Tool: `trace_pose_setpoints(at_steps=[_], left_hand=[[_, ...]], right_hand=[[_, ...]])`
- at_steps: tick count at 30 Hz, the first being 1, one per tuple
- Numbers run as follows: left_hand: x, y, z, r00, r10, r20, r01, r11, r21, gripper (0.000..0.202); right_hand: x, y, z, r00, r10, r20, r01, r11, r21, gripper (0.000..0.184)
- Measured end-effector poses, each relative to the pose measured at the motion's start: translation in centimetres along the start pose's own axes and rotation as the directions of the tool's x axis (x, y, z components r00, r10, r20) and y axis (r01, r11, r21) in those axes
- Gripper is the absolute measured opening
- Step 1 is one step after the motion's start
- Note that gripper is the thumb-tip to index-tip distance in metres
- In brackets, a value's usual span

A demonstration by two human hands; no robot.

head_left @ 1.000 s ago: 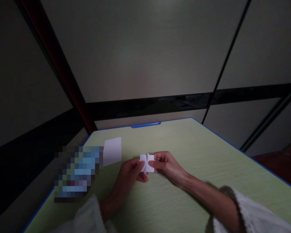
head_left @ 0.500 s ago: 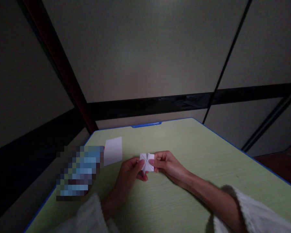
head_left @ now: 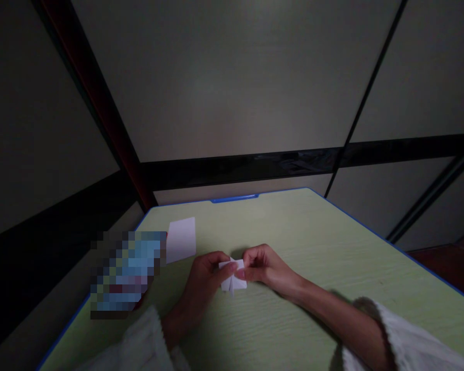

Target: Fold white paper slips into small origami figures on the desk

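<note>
Pale green tabletop [head_left: 286, 335] spreads beneath everything I watch from my remote seat. Nearest me, white sleeves [head_left: 417, 335] lead to the left hand [head_left: 203, 275] and right hand [head_left: 268, 268], each pinching a small folded paper [head_left: 238, 283] between thumb and fingers, over the middle of the table. Its centre fold runs near to far, a narrow tip pointing toward me; it looks too nearly square for me to tell a long axis. Leftward lies a pixelated item [head_left: 133, 273], just beside a white sheet [head_left: 182, 239]; farther, a blue handle [head_left: 235, 198], then a grey panelled wall [head_left: 235, 93].
</note>
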State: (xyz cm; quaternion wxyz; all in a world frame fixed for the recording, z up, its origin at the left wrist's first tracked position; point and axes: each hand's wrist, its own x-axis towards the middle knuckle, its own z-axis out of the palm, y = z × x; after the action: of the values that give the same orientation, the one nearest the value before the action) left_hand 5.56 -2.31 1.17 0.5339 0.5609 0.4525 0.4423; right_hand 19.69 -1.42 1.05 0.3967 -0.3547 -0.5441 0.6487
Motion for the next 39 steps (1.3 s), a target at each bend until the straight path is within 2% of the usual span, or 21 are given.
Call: trace_pose_setpoints(at_steps=[10,14,17,20,25,34,39], left_hand=[[0.0,-0.05,0.1,0.998,-0.045,-0.035,0.042,0.996,-0.081,0.02],[0.29,-0.06,0.18,0.994,-0.086,-0.068,0.072,0.979,-0.189,0.023],[0.39,0.1,0.27,0.995,-0.1,-0.029,0.091,0.97,-0.226,0.028],[0.31,0.29,0.41,0.995,-0.101,-0.024,0.095,0.978,-0.187,0.023],[0.26,0.12,0.43,0.992,-0.096,-0.076,0.088,0.99,-0.107,0.014],[0.37,-0.2,0.23,0.998,-0.045,0.034,0.047,0.997,-0.06,0.011],[0.23,-0.03,0.31,0.999,-0.037,0.033,0.039,0.998,-0.055,0.011]], right_hand=[[-0.08,-0.02,0.02,0.999,0.002,0.036,-0.003,1.0,0.025,0.029],[0.12,-0.01,-0.17,0.995,-0.057,-0.078,0.062,0.996,0.066,0.03],[0.24,-0.2,-0.29,0.981,-0.078,-0.18,0.095,0.991,0.09,0.03],[0.27,-0.31,-0.3,0.979,-0.081,-0.187,0.103,0.988,0.113,0.03],[0.18,-0.32,-0.23,0.983,-0.086,-0.161,0.102,0.99,0.098,0.028],[0.18,-0.42,-0.28,0.986,-0.065,-0.151,0.073,0.996,0.044,0.028],[0.21,-0.21,-0.37,0.988,-0.059,-0.14,0.065,0.997,0.04,0.027]])
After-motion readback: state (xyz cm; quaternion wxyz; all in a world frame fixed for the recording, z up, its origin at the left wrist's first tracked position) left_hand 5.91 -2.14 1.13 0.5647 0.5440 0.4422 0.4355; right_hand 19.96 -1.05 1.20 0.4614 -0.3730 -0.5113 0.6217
